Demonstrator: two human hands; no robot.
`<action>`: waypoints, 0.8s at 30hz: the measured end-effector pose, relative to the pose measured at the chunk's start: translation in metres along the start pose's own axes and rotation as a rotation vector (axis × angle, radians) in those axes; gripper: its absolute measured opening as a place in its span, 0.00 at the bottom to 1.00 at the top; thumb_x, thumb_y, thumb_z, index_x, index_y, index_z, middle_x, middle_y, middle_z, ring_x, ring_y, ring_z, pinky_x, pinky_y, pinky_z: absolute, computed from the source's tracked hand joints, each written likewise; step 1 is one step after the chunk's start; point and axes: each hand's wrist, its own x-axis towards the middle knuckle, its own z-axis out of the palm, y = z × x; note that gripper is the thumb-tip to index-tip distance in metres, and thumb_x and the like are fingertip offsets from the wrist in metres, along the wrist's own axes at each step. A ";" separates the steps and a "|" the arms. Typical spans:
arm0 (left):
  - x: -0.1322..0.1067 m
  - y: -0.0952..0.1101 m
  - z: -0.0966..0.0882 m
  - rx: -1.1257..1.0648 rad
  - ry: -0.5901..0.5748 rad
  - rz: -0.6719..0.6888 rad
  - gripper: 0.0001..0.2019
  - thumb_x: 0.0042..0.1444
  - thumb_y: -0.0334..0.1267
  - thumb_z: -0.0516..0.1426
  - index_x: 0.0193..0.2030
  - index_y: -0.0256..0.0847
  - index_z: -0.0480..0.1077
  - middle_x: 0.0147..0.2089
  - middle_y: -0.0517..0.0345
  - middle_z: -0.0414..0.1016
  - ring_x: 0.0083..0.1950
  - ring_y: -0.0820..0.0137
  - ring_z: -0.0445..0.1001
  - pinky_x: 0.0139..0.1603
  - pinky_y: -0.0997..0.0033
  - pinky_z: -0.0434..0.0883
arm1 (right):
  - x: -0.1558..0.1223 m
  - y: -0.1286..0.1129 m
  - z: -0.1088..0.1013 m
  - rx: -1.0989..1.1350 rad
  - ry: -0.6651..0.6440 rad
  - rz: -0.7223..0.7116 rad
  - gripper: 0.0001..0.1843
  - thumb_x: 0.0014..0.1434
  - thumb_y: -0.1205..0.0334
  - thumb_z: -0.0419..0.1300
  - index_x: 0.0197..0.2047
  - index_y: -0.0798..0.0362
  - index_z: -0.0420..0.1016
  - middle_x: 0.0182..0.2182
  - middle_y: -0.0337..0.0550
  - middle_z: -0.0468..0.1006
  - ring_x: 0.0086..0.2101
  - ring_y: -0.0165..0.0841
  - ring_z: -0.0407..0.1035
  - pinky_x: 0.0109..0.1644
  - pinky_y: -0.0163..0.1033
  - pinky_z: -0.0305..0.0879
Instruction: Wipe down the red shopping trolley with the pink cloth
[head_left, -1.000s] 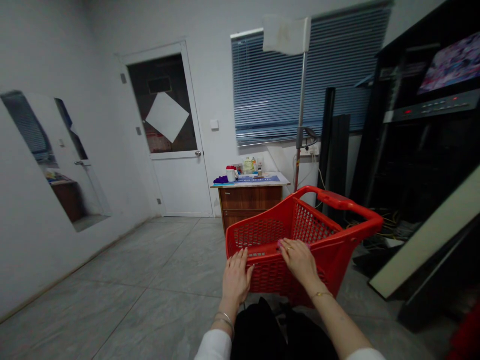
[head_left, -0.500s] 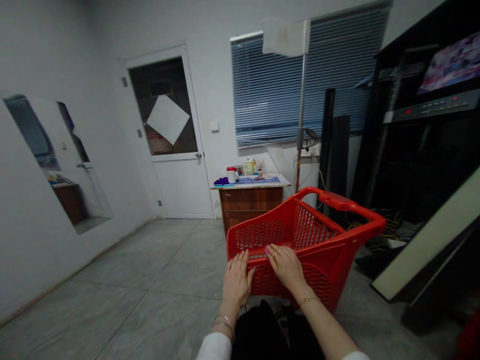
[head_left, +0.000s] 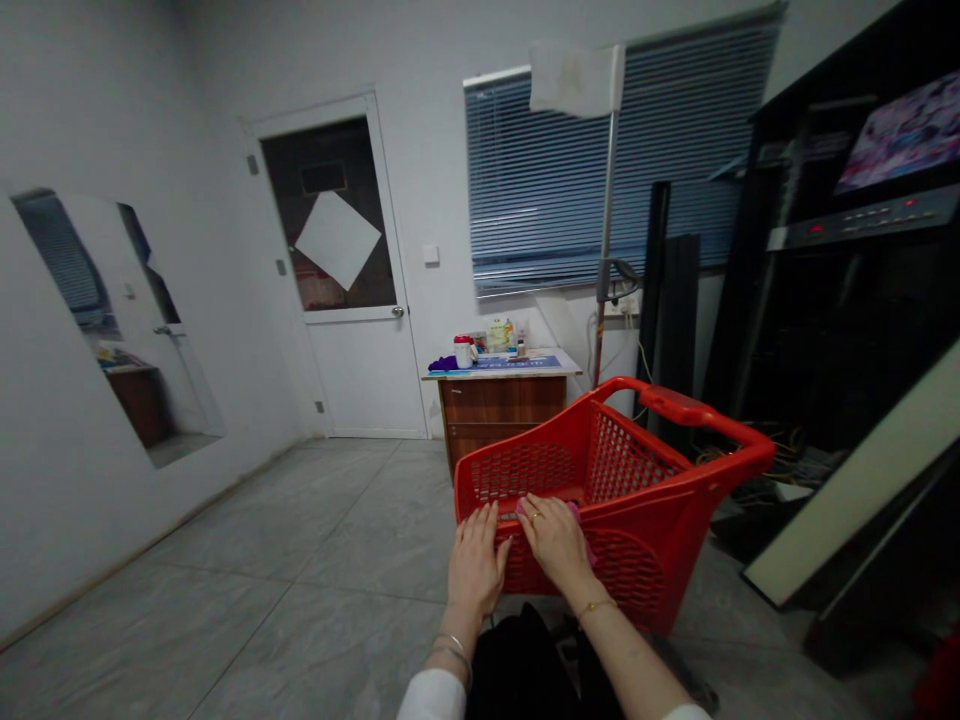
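- Cart (head_left: 652, 512): red plastic shopping type, perforated sides, upright on the grey floor (head_left: 300, 560) right in front of the person. Handle (head_left: 679, 405) at the upper right, low end toward the left.
- Right hand (head_left: 553, 540): on the near rim of the cart, knuckles up. Grip closed over a pink cloth (head_left: 590, 550), pressing it onto the rim; most of the cloth is hidden, pink shows only by the fingertips and past the far edge of the hand. Thin gold bracelet (head_left: 597, 606) on that wrist.
- Left hand (head_left: 475, 560): same rim, near the low end, just left of the right hand, not touching it. Fingers lie over the rim, thumb on the outside. Can't tell how tight that grip is. Silver bangles (head_left: 451, 648) at the wrist.
- Tabletop (head_left: 559, 364): behind the cart, brown wood front. White jar with red lid (head_left: 463, 352) upright on it, purple cloth (head_left: 442, 364) just left of the jar, small bottles and packets to the right, too small to read.
- Pole (head_left: 606, 210): stands beyond the cart, white sheet (head_left: 574, 82) at the top, in front of the blinds (head_left: 540, 200).
- Screen (head_left: 907, 140): upper right, lit.
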 end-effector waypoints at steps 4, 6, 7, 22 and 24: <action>0.001 -0.001 -0.001 -0.009 -0.010 -0.006 0.26 0.67 0.42 0.48 0.70 0.41 0.53 0.66 0.48 0.67 0.65 0.60 0.66 0.64 0.52 0.66 | 0.003 0.063 -0.033 -0.062 -0.010 0.020 0.15 0.68 0.62 0.52 0.46 0.52 0.80 0.44 0.47 0.82 0.43 0.36 0.74 0.53 0.43 0.63; 0.001 0.002 0.001 -0.007 0.008 -0.023 0.26 0.67 0.42 0.49 0.70 0.41 0.54 0.66 0.48 0.68 0.65 0.60 0.67 0.64 0.51 0.66 | 0.002 0.088 -0.045 -0.101 0.035 0.069 0.16 0.68 0.61 0.51 0.45 0.53 0.80 0.43 0.48 0.82 0.43 0.36 0.74 0.53 0.43 0.63; 0.001 0.004 0.002 -0.008 0.019 -0.031 0.26 0.67 0.42 0.49 0.70 0.41 0.54 0.66 0.48 0.68 0.65 0.59 0.67 0.64 0.51 0.66 | 0.002 0.093 -0.046 -0.114 0.068 0.095 0.16 0.68 0.61 0.51 0.45 0.54 0.81 0.42 0.49 0.82 0.43 0.36 0.74 0.53 0.43 0.63; 0.002 0.002 -0.002 0.004 0.013 -0.022 0.26 0.67 0.42 0.50 0.70 0.40 0.55 0.65 0.48 0.69 0.64 0.61 0.67 0.64 0.53 0.66 | 0.002 0.083 -0.044 -0.081 0.043 0.051 0.15 0.67 0.62 0.52 0.46 0.52 0.80 0.43 0.47 0.82 0.44 0.36 0.74 0.53 0.42 0.63; 0.001 0.007 -0.001 -0.007 0.026 -0.027 0.26 0.67 0.43 0.49 0.70 0.41 0.55 0.65 0.48 0.69 0.64 0.60 0.67 0.64 0.52 0.65 | 0.000 0.093 -0.046 -0.120 0.103 0.096 0.15 0.67 0.62 0.52 0.45 0.54 0.80 0.43 0.48 0.82 0.44 0.36 0.74 0.55 0.44 0.62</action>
